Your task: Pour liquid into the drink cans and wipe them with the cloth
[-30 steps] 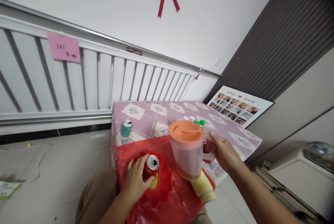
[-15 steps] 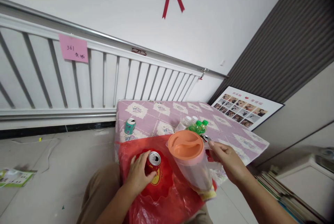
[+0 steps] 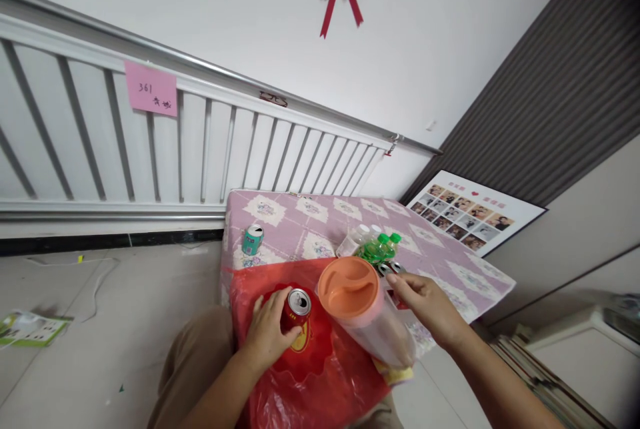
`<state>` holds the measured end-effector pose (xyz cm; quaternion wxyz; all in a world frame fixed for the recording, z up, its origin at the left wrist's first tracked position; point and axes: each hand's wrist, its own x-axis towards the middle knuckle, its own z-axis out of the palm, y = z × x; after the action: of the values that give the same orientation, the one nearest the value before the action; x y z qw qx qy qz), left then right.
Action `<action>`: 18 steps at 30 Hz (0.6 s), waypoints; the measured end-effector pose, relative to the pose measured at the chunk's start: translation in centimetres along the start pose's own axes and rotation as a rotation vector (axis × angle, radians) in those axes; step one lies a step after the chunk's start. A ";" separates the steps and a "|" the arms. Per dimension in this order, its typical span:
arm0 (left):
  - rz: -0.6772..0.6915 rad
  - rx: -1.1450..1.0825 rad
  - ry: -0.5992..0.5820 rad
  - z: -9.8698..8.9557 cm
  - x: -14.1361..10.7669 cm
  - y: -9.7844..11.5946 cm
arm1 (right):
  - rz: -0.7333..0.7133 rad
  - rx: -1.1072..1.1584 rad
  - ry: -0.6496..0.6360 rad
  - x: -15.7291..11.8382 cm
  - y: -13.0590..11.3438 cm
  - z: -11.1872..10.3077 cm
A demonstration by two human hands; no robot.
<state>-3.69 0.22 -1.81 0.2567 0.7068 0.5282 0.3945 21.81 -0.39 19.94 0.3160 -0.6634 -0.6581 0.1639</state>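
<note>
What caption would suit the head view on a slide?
Left hand around a red can, right hand holding a tilted, orange-lidded pitcher.

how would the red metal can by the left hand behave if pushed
The red cylindrical can probably feels stiff, being metal; its round side may roll if tipped, and its open mouth could spill any contents.

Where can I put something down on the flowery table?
The flowery tablecloth is bare between the teal can and the bottles, and again from the bottles to the table's right corner. It's crowded around the pitcher: the right hand is on its handle, bottles stand behind, and the left hand holds a red can nearby.
</note>
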 end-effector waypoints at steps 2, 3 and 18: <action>-0.004 -0.002 0.001 0.0 0.0 0.0 | 0.027 -0.013 -0.059 0.1 -0.1 0.0; -0.005 -0.004 0.001 0.0 0.0 0.0 | 0.034 -0.017 -0.079 0.2 -0.3 0.1; -0.020 -0.032 -0.006 -0.3 0.0 0.6 | -0.041 -0.169 -0.164 0.9 -1.8 1.2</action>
<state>-3.63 -0.03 -1.16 0.2734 0.6986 0.5280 0.3981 19.75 0.61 20.34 0.2073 -0.6587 -0.7065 0.1549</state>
